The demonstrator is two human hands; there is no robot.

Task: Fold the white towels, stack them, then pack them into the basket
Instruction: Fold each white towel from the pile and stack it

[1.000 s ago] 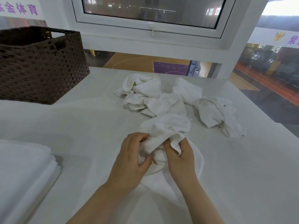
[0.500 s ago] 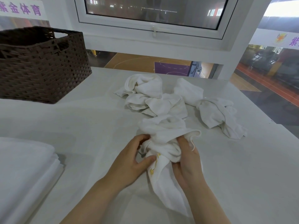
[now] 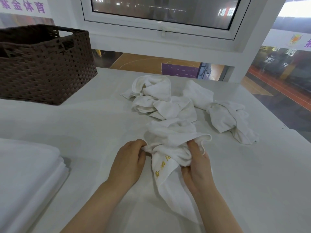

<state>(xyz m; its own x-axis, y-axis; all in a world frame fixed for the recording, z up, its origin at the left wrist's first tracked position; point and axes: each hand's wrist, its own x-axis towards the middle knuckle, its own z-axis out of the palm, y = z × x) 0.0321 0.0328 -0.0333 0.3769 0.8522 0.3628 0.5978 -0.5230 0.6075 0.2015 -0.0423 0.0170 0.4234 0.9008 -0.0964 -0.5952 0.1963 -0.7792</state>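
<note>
A crumpled white towel (image 3: 175, 138) with yellow embroidered characters lies bunched in front of me on the white table (image 3: 101, 125). My left hand (image 3: 129, 163) pinches its left edge. My right hand (image 3: 196, 165) grips a fold of it on the right side. Behind it lie two more crumpled white towels: one (image 3: 156, 96) at the middle, another (image 3: 227, 115) to the right. A stack of folded white towels (image 3: 28, 175) sits at the near left. The brown woven basket (image 3: 45, 69) stands at the far left; its inside is hidden.
A white window frame (image 3: 161, 31) and sill rise behind the table's far edge. The table's right edge (image 3: 284, 132) runs diagonally, with a drop to a sports hall beyond it.
Both hands have worked along the towel and spread slightly apart, so the yellow embroidery now shows. The towel's lower part hangs toward me. The other towels have not moved.
</note>
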